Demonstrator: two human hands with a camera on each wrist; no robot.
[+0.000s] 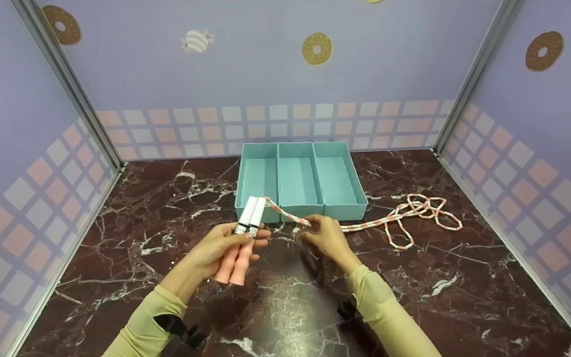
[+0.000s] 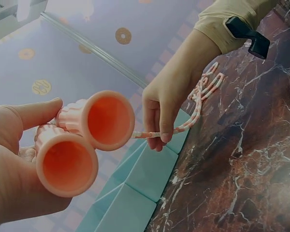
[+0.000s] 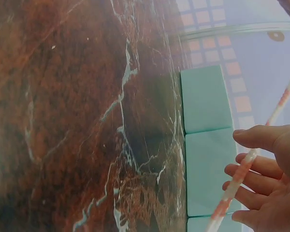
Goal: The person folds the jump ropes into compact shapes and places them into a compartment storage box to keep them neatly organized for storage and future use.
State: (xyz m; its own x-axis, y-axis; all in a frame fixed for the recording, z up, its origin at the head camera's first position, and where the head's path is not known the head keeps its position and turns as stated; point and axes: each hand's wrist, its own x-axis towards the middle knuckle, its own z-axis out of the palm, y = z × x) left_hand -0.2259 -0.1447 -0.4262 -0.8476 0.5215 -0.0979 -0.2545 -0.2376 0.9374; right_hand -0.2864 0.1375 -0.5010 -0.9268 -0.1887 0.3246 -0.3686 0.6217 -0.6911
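A jump rope with pink-and-white beads [image 1: 365,226] has two handles [image 1: 238,248], pink at the flared ends and white at the tips. My left hand [image 1: 216,245] grips both handles side by side, thumb over them; the left wrist view looks into the hollow pink ends [image 2: 67,164]. From the white tips the beaded cord runs right to my right hand [image 1: 325,235]. There the cord passes between thumb and loosely curled fingers, as the right wrist view shows with the hand [image 3: 266,179]. Beyond that hand the cord trails over the table into tangled loops.
A light blue box with three compartments [image 1: 342,210] stands behind the hands. The tabletop [image 1: 156,277] is dark marbled red-brown. Lilac panels with metal corner posts [image 1: 474,74] close in the back and both sides.
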